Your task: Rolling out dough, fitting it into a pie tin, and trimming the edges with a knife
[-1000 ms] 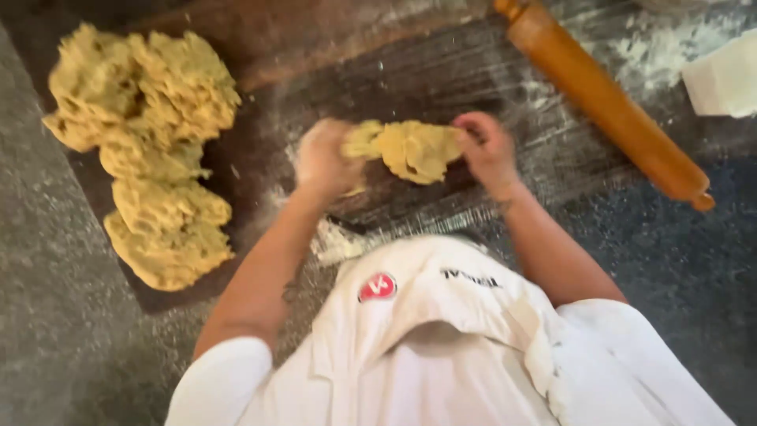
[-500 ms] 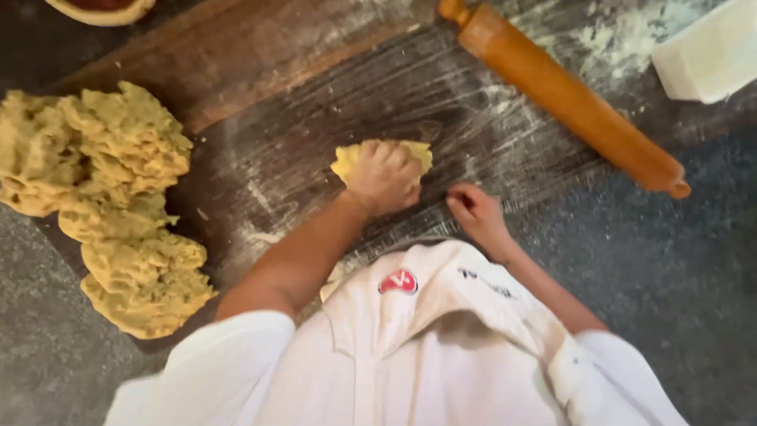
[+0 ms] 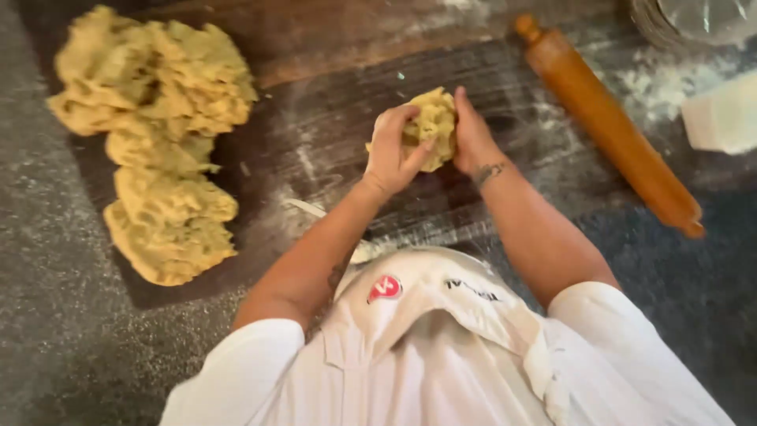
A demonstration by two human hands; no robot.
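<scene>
A lump of yellow dough (image 3: 432, 120) is held between both my hands above the floured dark wooden board (image 3: 331, 134). My left hand (image 3: 393, 150) cups its left side with fingers curled onto it. My right hand (image 3: 473, 140) presses against its right side, fingers pointing up. My white jacket fills the bottom of the view.
A big pile of torn dough pieces (image 3: 154, 134) lies on the board at the left. A wooden rolling pin (image 3: 609, 125) lies diagonally at the right. A white block (image 3: 721, 118) and a bowl's rim (image 3: 694, 20) sit at the top right. Grey speckled counter (image 3: 55, 331) surrounds the board.
Half a second ago my left hand pressed the dough flat on the board and my right hand was off it; now both hands hold the lump, gathered up between them.
</scene>
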